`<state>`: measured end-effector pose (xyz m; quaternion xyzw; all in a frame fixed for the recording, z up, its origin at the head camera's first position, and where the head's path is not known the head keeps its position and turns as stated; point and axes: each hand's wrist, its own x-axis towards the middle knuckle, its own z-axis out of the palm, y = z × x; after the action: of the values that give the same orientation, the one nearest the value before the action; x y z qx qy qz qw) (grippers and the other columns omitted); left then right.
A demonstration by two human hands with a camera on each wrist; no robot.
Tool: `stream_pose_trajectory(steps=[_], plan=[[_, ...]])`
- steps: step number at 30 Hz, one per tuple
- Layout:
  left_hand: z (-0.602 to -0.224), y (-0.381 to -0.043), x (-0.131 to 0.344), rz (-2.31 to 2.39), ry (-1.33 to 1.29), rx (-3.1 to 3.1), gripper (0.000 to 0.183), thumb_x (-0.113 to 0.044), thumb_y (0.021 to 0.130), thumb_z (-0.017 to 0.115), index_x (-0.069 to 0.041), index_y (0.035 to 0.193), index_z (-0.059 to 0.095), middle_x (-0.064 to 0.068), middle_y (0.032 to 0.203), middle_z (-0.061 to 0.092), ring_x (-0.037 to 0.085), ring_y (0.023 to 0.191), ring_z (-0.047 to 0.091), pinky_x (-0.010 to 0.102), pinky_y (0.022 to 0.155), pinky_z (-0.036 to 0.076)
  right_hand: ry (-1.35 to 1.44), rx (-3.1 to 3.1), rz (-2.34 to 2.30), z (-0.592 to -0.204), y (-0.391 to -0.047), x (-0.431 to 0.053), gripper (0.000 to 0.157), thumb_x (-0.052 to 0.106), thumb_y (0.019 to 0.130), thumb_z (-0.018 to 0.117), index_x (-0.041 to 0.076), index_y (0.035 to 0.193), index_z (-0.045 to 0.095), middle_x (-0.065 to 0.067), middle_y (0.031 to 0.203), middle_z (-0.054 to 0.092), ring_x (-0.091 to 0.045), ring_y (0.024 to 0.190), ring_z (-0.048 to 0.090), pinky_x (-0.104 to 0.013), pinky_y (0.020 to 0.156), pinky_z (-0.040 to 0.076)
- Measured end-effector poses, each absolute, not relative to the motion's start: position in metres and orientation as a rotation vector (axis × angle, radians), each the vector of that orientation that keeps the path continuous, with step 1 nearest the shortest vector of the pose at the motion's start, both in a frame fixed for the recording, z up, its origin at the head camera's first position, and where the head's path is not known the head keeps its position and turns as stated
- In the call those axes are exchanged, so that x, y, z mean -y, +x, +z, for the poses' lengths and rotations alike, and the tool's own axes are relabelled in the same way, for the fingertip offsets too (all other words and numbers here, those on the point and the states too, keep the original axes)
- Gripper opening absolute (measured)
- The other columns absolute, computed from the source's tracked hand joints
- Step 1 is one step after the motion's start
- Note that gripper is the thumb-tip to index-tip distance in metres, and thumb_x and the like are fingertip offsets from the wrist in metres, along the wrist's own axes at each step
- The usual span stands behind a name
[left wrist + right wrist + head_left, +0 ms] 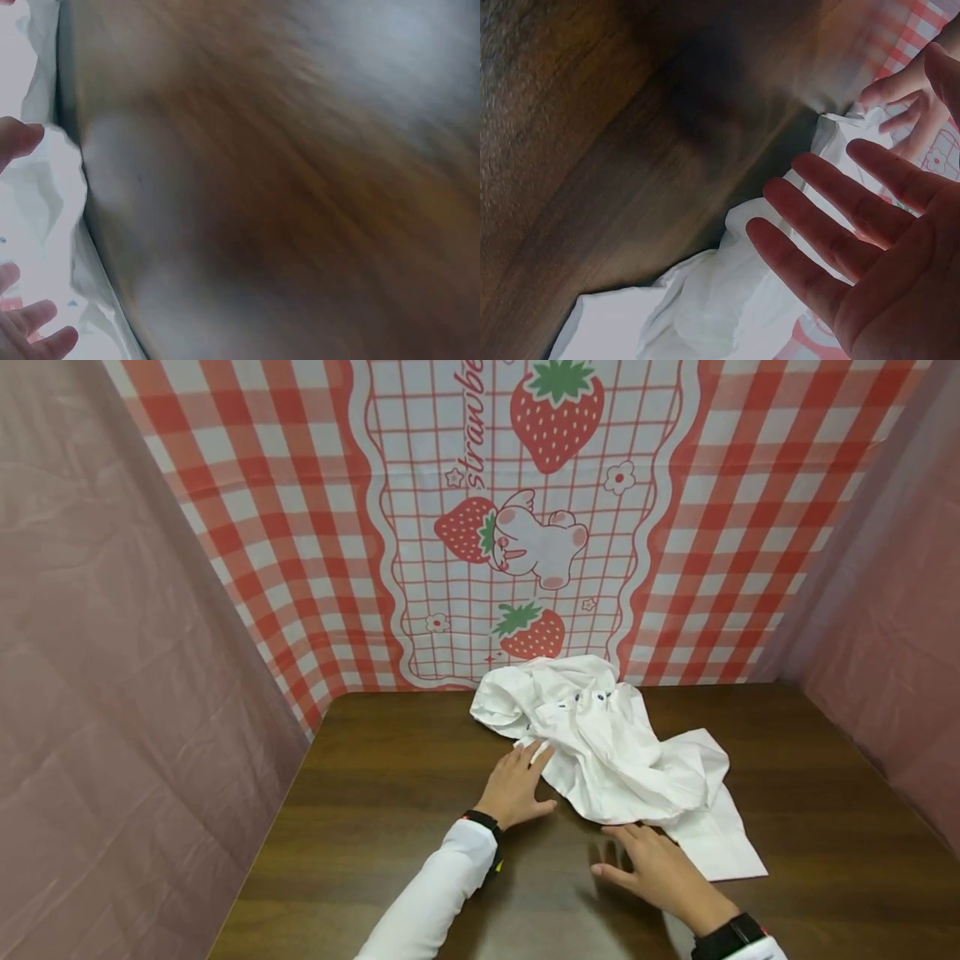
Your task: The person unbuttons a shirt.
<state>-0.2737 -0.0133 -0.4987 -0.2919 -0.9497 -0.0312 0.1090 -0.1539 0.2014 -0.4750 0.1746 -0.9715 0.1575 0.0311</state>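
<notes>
1. Head view, left of the white garment (609,747): the left hand (516,787) lies flat on the wooden table (375,793), fingers straight and loosely spread. Its fingertips touch the garment's near-left edge; nothing is gripped.

2. Centre: the white garment lies crumpled in a heap on the table, near the far edge and just in front of the strawberry-print backdrop (525,510). Small dark buttons (590,697) show near the top of the heap. One flat panel trails out toward the near right.

3. Right of centre, just below the garment's near edge: the right hand (660,870) hovers palm-down, fingers extended and apart, holding nothing. Whether it touches the cloth cannot be told from this view.

4. Left wrist view: heavily blurred — only fingertips (19,139) beside white cloth and brown table can be made out.

5. Right wrist view: the right palm is wide open, fingers (832,225) straight, over white cloth.

6. Handling judgement: thin woven cloth — light, limp and without stiffness, so it should sag from any hold and slide easily on the smooth table. It looks unlikely to be damaged. Best hold, judged from the heap: pinch a free edge or corner of the flat trailing panel, or a seam near the buttons.
</notes>
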Motion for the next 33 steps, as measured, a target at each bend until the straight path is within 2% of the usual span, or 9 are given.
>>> stream_pose_trajectory(steps=[10, 14, 16, 19, 22, 27, 33], plan=[[-0.5, -0.278, -0.026, 0.082, -0.958, 2.739, 0.101, -0.058, 0.073, 0.068, -0.026, 0.15, 0.011, 0.003, 0.155, 0.018, 0.029, 0.133, 0.036, 0.041, 0.101, 0.041, 0.511, 3.039, 0.496, -0.476, -0.153, -0.204, 0.057, 0.052, 0.077, 0.066, 0.006, 0.11, 0.064, -0.01, 0.104, 0.065, -0.027, 0.091, 0.061, -0.045, 0.077, 0.049], [-0.5, -0.277, -0.037, 0.181, -0.972, 2.702, 0.101, -0.059, 0.072, 0.069, -0.029, 0.15, 0.011, 0.0, 0.154, 0.021, 0.03, 0.132, 0.037, 0.04, 0.098, 0.043, 0.516, 3.039, 0.506, -0.478, -0.152, -0.205, 0.057, 0.052, 0.077, 0.066, 0.006, 0.11, 0.065, -0.01, 0.103, 0.065, -0.026, 0.091, 0.061, -0.045, 0.077, 0.049], [-0.498, -0.276, -0.042, 0.21, -0.958, 2.683, 0.09, -0.053, 0.075, 0.069, -0.029, 0.147, 0.021, -0.001, 0.147, 0.034, 0.026, 0.125, 0.045, 0.037, 0.092, 0.047, 0.512, 3.039, 0.505, -0.478, -0.151, -0.205, 0.057, 0.053, 0.077, 0.065, 0.006, 0.109, 0.065, -0.009, 0.102, 0.065, -0.025, 0.091, 0.061, -0.045, 0.078, 0.049], [-0.496, -0.272, -0.049, 0.237, -0.926, 2.651, 0.054, -0.036, 0.084, 0.065, -0.026, 0.132, 0.044, -0.001, 0.122, 0.054, 0.018, 0.103, 0.057, 0.028, 0.077, 0.051, 0.498, 3.047, 0.513, -0.479, -0.15, -0.206, 0.057, 0.054, 0.077, 0.065, 0.006, 0.108, 0.065, -0.007, 0.101, 0.065, -0.024, 0.09, 0.061, -0.044, 0.078, 0.048], [-0.494, -0.268, -0.055, 0.242, -0.893, 2.626, 0.025, -0.022, 0.09, 0.059, -0.021, 0.114, 0.053, -0.001, 0.099, 0.057, 0.013, 0.082, 0.059, 0.023, 0.063, 0.05, 0.487, 3.055, 0.526, -0.479, -0.149, -0.206, 0.056, 0.053, 0.077, 0.066, 0.006, 0.108, 0.065, -0.006, 0.099, 0.065, -0.023, 0.09, 0.06, -0.043, 0.077, 0.048], [-0.493, -0.263, -0.059, 0.167, -0.811, 2.652, 0.017, -0.016, 0.089, 0.058, -0.019, 0.106, 0.056, 0.0, 0.092, 0.057, 0.013, 0.075, 0.059, 0.023, 0.054, 0.049, 0.473, 3.065, 0.537, -0.48, -0.148, -0.207, 0.054, 0.052, 0.077, 0.066, 0.007, 0.107, 0.065, -0.005, 0.098, 0.065, -0.022, 0.088, 0.06, -0.042, 0.076, 0.048], [-0.492, -0.261, -0.056, 0.12, -0.762, 2.679, 0.009, -0.019, 0.089, 0.057, -0.018, 0.098, 0.058, 0.001, 0.083, 0.06, 0.015, 0.07, 0.059, 0.025, 0.053, 0.048, 0.411, 3.098, 0.593, -0.478, -0.146, -0.21, 0.052, 0.05, 0.077, 0.067, 0.008, 0.107, 0.065, -0.008, 0.104, 0.065, -0.023, 0.092, 0.06, -0.041, 0.077, 0.05]])
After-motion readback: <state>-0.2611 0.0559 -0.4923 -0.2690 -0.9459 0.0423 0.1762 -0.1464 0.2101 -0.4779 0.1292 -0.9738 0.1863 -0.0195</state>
